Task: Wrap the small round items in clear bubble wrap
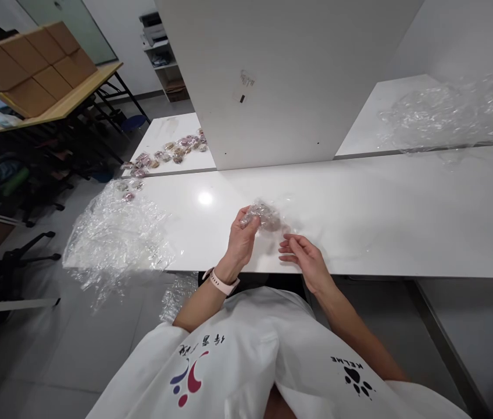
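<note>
My left hand (243, 234) is closed on a small item wrapped in clear crinkled plastic (268, 216), held just above the white table. What lies inside the wrap looks brownish but is too blurred to name. Close by on the right, my right hand (301, 253) has its fingers stretched out and apart, with the fingertips near a loose end of the wrap. Whether those fingertips touch the film cannot be made out.
A heap of clear plastic film (120, 233) hangs over the table's left edge. Several small wrapped pieces (179, 150) lie behind it. A white upright panel (281, 75) rises at the back. More film (442, 116) sits at the right rear. Cardboard boxes (32, 67) stand beyond.
</note>
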{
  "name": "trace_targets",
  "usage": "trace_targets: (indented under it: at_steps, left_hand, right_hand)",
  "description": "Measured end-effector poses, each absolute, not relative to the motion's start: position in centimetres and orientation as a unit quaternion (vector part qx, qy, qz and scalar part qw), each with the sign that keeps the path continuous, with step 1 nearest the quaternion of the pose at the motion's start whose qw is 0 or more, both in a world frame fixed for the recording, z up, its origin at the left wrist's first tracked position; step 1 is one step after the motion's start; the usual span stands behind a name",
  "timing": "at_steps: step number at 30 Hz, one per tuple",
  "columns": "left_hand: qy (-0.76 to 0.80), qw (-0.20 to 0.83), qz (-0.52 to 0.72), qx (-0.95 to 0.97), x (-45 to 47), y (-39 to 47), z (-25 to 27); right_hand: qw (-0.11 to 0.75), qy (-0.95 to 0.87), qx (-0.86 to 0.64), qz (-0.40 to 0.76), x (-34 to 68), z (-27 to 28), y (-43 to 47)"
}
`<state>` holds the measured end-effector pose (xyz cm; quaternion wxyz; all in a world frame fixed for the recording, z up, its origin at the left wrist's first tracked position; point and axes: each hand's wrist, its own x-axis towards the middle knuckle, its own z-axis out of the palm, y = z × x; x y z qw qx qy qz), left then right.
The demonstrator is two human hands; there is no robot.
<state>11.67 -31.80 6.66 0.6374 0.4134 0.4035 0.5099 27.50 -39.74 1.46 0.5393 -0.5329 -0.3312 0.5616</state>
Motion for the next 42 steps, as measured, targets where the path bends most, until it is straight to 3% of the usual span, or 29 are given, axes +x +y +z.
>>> trace_targets:
  at_steps: [4,8,13,16,19,22,25,29,32,37,42]
  left_hand:
    - [0.376,0.683,0.425,0.460,11.2,-34.0,8.0]
    - [0.399,0.718,0.357,0.444,11.8,-35.5,7.1]
    - [0.429,0.658,0.401,0.470,12.1,-35.4,6.0]
    - [0.438,0.608,0.357,0.558,12.1,-35.3,5.4]
    - [0.451,0.519,0.310,0.656,11.0,-35.4,4.4]
    - [0.503,0.324,0.337,0.727,8.2,-35.5,2.7]
    - [0.561,0.133,0.342,0.742,5.0,-35.6,0.4]
    - [0.583,0.016,0.313,0.749,3.4,-35.9,-1.7]
    - [0.585,-0.017,0.299,0.754,3.8,-36.0,-2.1]
    - [0.586,-0.027,0.302,0.752,4.1,-35.9,-2.3]
    - [0.584,-0.031,0.309,0.750,4.0,-35.8,-2.2]
  right_hand:
    - [0.547,-0.223,-0.491,0.640,28.4,1.9,-40.1]
    - [0.546,-0.286,-0.472,0.631,28.9,3.7,-40.2]
    - [0.447,-0.512,-0.520,0.516,28.8,5.6,-41.5]
    - [0.377,-0.569,-0.583,0.441,29.2,5.2,-41.5]
    - [0.361,-0.590,-0.574,0.438,31.7,4.6,-41.0]
    - [0.428,-0.542,-0.613,0.383,36.8,4.6,-40.0]
    - [0.582,-0.403,-0.657,0.259,43.8,5.2,-37.2]
    - [0.813,-0.291,-0.469,0.183,51.9,7.0,-29.2]
    - [0.884,-0.240,-0.338,0.217,54.6,8.1,-21.2]
    - [0.722,-0.222,-0.607,0.246,54.0,7.2,-9.4]
    - [0.621,-0.237,-0.717,0.210,52.9,3.5,-4.5]
